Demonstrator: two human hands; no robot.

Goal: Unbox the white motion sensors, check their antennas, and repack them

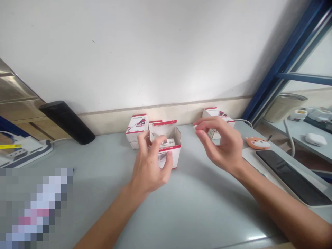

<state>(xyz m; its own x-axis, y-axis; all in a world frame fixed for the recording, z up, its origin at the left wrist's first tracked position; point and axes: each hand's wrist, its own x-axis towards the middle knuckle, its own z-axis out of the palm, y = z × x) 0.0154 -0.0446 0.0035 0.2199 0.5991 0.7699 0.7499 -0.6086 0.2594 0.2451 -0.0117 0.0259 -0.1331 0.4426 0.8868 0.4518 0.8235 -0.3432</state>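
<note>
One small white piece (pixel 195 127) sits pinched in the fingertips of the right hand (pixel 220 145), near the open red-and-white detector carton (pixel 168 152); left hand (pixel 150 166) curled over that carton, grip unclear.

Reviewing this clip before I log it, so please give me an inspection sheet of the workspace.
Surface: pale grey desk.
Boxes: open red-and-white box printed "TECTOR", with two similar boxes beyond it.
Hands: left hand curled at the open box, grip unclear; right hand pinching a small white piece.
Clutter: black flask, orange fox-shaped item, dark-screened device, white unit with yellow label, pixelated object.
Cables: white cable by the flask, white cable behind the right-hand box.
Surroundings: white wall, blue window frame, metal can.
</note>
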